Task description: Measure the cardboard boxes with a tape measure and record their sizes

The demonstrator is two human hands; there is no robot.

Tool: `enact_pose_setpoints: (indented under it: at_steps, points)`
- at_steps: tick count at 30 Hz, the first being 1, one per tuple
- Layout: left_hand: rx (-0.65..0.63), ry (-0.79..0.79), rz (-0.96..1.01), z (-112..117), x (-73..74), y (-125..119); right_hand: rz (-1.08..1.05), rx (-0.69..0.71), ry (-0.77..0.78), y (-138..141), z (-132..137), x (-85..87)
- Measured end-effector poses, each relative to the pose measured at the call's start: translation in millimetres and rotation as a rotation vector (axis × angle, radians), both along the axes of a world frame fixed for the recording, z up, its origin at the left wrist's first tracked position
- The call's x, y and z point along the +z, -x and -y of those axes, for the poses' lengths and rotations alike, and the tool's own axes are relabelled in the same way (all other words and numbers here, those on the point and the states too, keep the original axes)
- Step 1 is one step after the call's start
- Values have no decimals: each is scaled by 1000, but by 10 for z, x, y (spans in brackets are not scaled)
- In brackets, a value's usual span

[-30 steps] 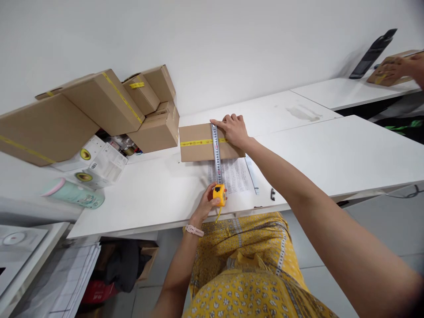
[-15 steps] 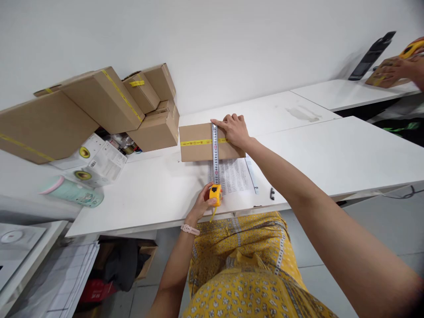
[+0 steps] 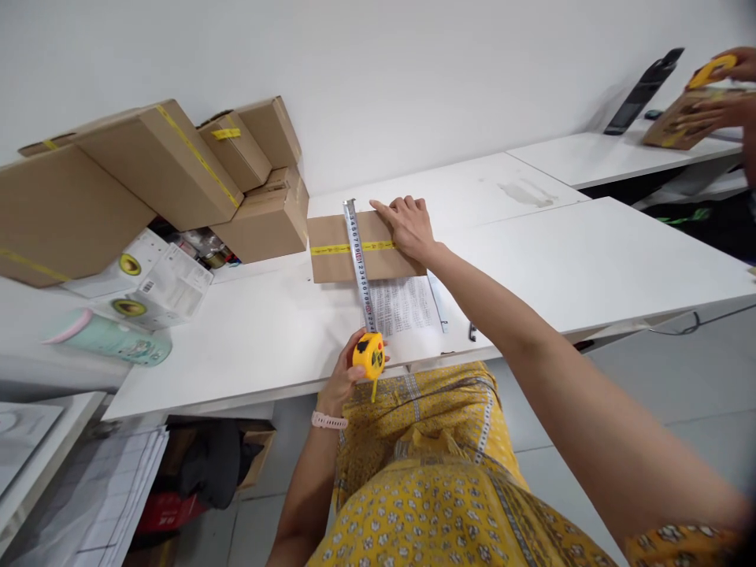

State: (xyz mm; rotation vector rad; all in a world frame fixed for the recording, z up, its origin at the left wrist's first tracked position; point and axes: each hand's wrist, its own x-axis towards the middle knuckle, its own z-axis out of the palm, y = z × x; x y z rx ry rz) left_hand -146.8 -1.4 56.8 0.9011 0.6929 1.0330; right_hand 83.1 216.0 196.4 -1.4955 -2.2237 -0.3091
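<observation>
My left hand (image 3: 346, 370) is closed round a yellow tape measure (image 3: 369, 356) near the table's front edge. Its metal blade (image 3: 357, 256) runs out over a closed cardboard box (image 3: 327, 269) sealed with yellow printed tape. The blade leans left, and its hooked end sticks out past the box's far edge. My right hand (image 3: 412, 228) rests on the right part of the box. Its index finger points left, apart from the blade, and the other fingers bend at the far edge; the thumb is hidden. A printed sheet (image 3: 407, 307) lies partly under the box.
Cardboard boxes (image 3: 157, 161) are stacked at the left, above a white carton (image 3: 168, 287) with avocado pictures and a mint tumbler (image 3: 112, 339). A small black object (image 3: 472, 331) lies near the front edge. At far right, another person's hands (image 3: 714, 114) hold a box beside a black bottle (image 3: 643, 90).
The blade's end has come away from my right index finger and swung left, now past the box's far edge. The tape measure's case has turned in my left hand. The whole view has shifted slightly.
</observation>
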Motion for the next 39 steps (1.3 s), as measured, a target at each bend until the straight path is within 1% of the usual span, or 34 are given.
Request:
enact_pose_setpoints:
  at_steps: [2,5,7,9,10,12,15,17,18,20,23,25,27,30,32,34,35,37,38,39]
  points:
    - [-16,6,13,232,40,36,12,15,0,-5,217,-110]
    - [-52,43,11,528,70,60,30,88,-2,-39,652,-430]
    - [-80,64,15,653,66,51,33,143,11,-74,916,-663]
    - [-111,75,7,724,52,26,5,168,29,-115,1085,-807]
    - [-131,80,-9,746,43,11,-34,171,43,-139,1127,-827]
    - [-171,89,-79,780,25,-16,-185,170,84,-209,1154,-766]
    - [-225,71,-238,835,-6,-46,-583,116,132,-390,1194,-539]
    - [-272,47,-333,877,-23,-65,-877,92,159,-547,1314,-411]
    - [-300,37,-373,897,-27,-76,-1007,94,181,-626,1406,-375]
    - [-363,27,-441,931,-20,-108,-1211,106,222,-759,1629,-364]
    - [-443,51,-475,950,22,-187,-1379,71,209,-844,1979,-476]
    - [-446,91,-449,940,57,-262,-1407,30,199,-797,2192,-608]
    - [-392,112,-427,916,92,-345,-1363,10,235,-676,2389,-766]
    - [-296,75,-443,867,153,-455,-1188,42,285,-461,2637,-1006]
    - [-254,21,-496,829,211,-488,-1053,66,278,-393,2727,-1137]
    - [-198,-47,-587,776,294,-471,-983,20,249,-439,2712,-1239]
    - [-163,-88,-640,736,351,-441,-979,-50,222,-506,2658,-1283]
    - [-84,-201,-743,612,506,-347,-983,-258,150,-698,2460,-1367]
    - [-37,-279,-796,523,605,-289,-968,-378,109,-807,2329,-1409]
    - [19,-371,-854,414,717,-229,-927,-467,88,-913,2185,-1450]
